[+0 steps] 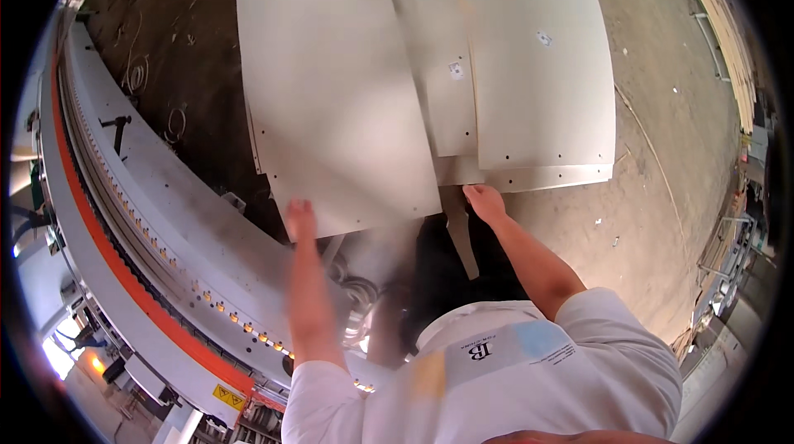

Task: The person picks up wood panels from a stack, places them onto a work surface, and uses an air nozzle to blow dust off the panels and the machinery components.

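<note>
My left hand (300, 219), smeared a little by motion, grips the near left edge of a large white panel (339, 88). That panel lies aslant over others, with small drilled holes along its near end. My right hand (486, 202) is closed at the near edge of a lower white panel (460, 169), thumb uppermost; its other fingers are hidden. Beside it are a narrower panel (447, 113) with a small label and a wide, labelled panel (542, 64) on the right of the stack.
A long machine with an orange stripe (124, 279) and a row of rollers curves along my left. Below the stack a narrow tan strip (463, 245) points toward me. Cable loops (136, 76) lie on the brown floor (662, 138). Long boards (724, 39) are stacked at the far right.
</note>
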`<state>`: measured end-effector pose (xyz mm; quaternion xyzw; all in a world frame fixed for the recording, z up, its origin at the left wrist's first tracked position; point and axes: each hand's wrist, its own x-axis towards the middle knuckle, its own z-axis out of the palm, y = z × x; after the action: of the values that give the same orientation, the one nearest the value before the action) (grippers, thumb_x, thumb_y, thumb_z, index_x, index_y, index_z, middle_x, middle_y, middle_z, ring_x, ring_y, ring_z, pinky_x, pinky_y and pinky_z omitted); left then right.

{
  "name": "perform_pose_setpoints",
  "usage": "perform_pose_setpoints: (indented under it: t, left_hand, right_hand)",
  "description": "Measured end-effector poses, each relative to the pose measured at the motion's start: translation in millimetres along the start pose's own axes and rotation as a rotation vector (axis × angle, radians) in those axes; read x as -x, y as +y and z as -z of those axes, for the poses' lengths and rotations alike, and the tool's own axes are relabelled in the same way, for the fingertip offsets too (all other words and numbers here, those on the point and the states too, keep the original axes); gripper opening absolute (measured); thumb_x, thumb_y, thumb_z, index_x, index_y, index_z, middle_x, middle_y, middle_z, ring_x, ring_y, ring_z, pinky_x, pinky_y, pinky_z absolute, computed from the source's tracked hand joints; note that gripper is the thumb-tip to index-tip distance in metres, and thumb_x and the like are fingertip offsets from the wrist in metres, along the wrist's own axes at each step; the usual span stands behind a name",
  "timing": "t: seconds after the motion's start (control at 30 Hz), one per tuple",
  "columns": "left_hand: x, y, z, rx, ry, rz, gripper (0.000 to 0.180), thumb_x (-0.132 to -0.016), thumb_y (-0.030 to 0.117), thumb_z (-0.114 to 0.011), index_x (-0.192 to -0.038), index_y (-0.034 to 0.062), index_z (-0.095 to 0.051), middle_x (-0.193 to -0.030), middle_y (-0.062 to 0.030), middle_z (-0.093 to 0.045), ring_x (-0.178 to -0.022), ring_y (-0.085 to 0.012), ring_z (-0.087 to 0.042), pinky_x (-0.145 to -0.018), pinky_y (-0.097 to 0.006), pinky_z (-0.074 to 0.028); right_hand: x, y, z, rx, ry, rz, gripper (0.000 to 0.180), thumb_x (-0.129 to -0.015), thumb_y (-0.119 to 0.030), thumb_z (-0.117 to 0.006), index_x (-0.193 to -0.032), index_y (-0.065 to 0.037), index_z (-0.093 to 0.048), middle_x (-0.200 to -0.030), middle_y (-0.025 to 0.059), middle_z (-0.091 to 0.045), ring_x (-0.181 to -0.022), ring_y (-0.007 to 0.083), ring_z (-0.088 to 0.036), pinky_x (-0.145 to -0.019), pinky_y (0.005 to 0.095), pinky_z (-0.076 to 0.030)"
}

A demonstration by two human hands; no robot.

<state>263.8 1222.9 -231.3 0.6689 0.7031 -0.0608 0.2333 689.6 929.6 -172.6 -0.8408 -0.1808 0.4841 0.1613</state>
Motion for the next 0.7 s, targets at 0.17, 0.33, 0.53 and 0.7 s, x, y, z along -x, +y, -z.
perform_pose_setpoints:
  t: [0.17, 0.33, 0.53, 0.7]
  left_hand:
    - [64.1, 147.6, -170.8, 0.622, -0.404, -0.520, 0.033, -0.100, 0.032, -0.064, -0.122, 0.0079, -0.070, -0.107, -0.0094, -0.075, -0.092, -0.0168, -0.071, -0.084, -0.033, -0.056]
    - [143.5, 337.9, -204.9, 0.456, -0.520, -0.388, 0.044, -0.097, 0.041, -0.063, -0.121, 0.0052, -0.068, -0.110, -0.0151, -0.074, -0.099, -0.0282, -0.070, -0.088, -0.038, -0.055]
    - [153.8, 405.4, -206.1, 0.373, -0.591, -0.326, 0.056, -0.089, 0.048, -0.072, -0.115, -0.0019, -0.067, -0.102, -0.0182, -0.072, -0.093, -0.0322, -0.068, -0.083, -0.043, -0.053]
    - [160.1, 395.4, -200.6, 0.367, -0.517, -0.310, 0.052, -0.089, 0.049, -0.073, -0.101, -0.0023, -0.069, -0.087, -0.0120, -0.070, -0.078, -0.0224, -0.063, -0.071, -0.037, -0.050]
  right_hand:
    - [23.6, 96.8, 20.3, -0.346, -0.016, -0.092, 0.043, -0.096, -0.043, -0.061, -0.112, -0.005, -0.075, -0.095, 0.0100, -0.075, -0.085, 0.0229, -0.072, -0.079, 0.0372, -0.054]
    - [48.5, 150.1, 46.2, -0.546, 0.021, -0.264, 0.039, -0.098, -0.038, -0.064, -0.116, -0.005, -0.074, -0.104, 0.0074, -0.077, -0.096, 0.0177, -0.073, -0.077, 0.0315, -0.055]
    - [34.0, 181.6, 77.0, -0.783, 0.045, -0.248, 0.040, -0.099, -0.039, -0.061, -0.121, -0.007, -0.069, -0.110, 0.0054, -0.075, -0.101, 0.0174, -0.071, -0.081, 0.0320, -0.053]
    - [3.8, 179.7, 93.4, -1.078, 0.060, -0.249, 0.039, -0.101, -0.040, -0.057, -0.124, -0.009, -0.066, -0.118, 0.0063, -0.071, -0.104, 0.0200, -0.067, -0.089, 0.0353, -0.052]
